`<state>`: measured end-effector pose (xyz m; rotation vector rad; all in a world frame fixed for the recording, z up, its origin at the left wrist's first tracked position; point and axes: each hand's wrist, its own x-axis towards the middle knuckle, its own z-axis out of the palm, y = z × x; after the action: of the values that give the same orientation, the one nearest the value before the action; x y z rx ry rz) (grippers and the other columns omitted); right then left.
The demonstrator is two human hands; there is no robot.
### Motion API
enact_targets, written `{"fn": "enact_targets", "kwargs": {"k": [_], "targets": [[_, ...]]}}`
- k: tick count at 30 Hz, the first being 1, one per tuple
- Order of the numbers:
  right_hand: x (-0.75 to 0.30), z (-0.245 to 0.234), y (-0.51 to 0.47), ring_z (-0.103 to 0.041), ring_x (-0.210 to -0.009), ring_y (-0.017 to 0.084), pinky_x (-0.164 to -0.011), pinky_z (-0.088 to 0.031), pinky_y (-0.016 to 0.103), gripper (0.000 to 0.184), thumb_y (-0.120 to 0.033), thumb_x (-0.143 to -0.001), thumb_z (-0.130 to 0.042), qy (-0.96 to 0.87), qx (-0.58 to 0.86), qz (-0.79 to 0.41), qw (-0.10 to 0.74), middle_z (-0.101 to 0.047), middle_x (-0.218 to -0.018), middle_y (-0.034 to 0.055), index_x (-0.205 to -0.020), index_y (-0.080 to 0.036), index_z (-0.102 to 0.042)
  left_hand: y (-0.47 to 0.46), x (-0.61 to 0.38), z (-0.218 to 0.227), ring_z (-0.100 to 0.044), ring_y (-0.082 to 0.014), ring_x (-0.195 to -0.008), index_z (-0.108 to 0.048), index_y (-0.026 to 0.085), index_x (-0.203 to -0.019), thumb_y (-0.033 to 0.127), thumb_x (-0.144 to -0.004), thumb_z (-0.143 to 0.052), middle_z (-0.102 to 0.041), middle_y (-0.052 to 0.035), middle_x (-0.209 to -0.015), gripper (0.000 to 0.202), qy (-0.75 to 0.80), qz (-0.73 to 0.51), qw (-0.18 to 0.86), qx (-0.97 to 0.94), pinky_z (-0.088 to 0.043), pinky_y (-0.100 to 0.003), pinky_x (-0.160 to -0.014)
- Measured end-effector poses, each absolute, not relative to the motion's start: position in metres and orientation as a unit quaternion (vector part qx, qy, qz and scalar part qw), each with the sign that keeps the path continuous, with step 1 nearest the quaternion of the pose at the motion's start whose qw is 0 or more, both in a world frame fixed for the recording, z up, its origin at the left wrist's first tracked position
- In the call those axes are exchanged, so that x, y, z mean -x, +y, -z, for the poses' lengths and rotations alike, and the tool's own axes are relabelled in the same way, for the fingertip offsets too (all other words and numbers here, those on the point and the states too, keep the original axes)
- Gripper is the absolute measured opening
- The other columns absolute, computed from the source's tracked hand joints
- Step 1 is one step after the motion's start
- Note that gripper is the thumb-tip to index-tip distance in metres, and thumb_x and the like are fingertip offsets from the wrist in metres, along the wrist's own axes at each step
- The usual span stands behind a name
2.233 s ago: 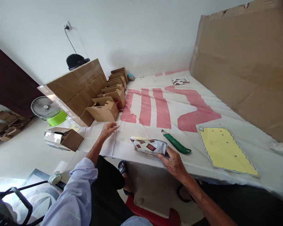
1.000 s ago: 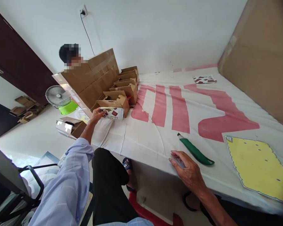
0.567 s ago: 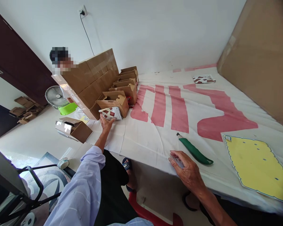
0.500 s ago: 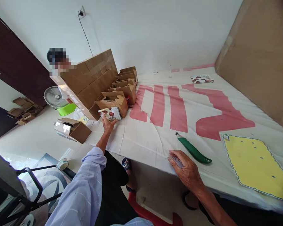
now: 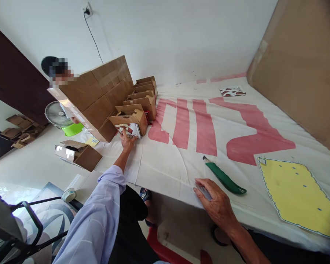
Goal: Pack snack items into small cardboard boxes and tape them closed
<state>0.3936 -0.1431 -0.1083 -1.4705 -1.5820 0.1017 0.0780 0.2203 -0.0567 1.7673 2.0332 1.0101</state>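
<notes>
My left hand [image 5: 128,140] grips a stack of white-and-brown printed packets [image 5: 133,130], fingers on its left side and thumb toward the right. The packets stand against the near side of an open cardboard box [image 5: 141,119], the closest in a row. My right hand [image 5: 217,201] rests at the table's front edge with its fingers apart and nothing in it. Just beyond it lies a green utility knife [image 5: 225,179], black tip pointing away to the left.
Behind the row of open boxes [image 5: 150,104] rises a wall of stacked cartons [image 5: 99,88], with another person behind it. An open carton [image 5: 88,156] sits at left. A yellow sheet [image 5: 299,194] lies at right; a flat printed packet [image 5: 232,91] lies near the wall.
The whole view has shifted slightly. My left hand stays at the packets, which sit a little closer against the box. My right hand is nearly still.
</notes>
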Motion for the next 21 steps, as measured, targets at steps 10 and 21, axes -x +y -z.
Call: {"fn": "enact_targets", "kwargs": {"k": [10,21], "targets": [[-0.394,0.108,-0.148,-0.078,-0.099,0.027,-0.088,-0.065,0.040,0.018,-0.035,-0.107,-0.060,-0.643,0.610,-0.057,0.458,-0.079,-0.109,0.0077,-0.121,-0.027,-0.069,0.257,-0.102,0.050,-0.060,-0.0418,-0.139,-0.031,0.025,-0.167,0.047,-0.075,-0.091,-0.055,-0.0222,-0.152,0.112,0.709,-0.328,0.139,-0.608,-0.049,-0.054,-0.114],[-0.394,0.104,-0.151,-0.078,-0.099,0.027,-0.088,-0.066,0.040,0.019,-0.030,-0.107,-0.062,-0.647,0.603,-0.044,0.465,-0.079,-0.111,0.0077,-0.125,-0.028,-0.068,0.297,-0.132,0.043,-0.050,-0.0472,-0.149,-0.031,0.027,-0.165,0.048,-0.082,-0.087,-0.048,-0.0261,-0.159,0.102,0.723,-0.309,0.134,-0.603,-0.043,-0.068,-0.119]]}}
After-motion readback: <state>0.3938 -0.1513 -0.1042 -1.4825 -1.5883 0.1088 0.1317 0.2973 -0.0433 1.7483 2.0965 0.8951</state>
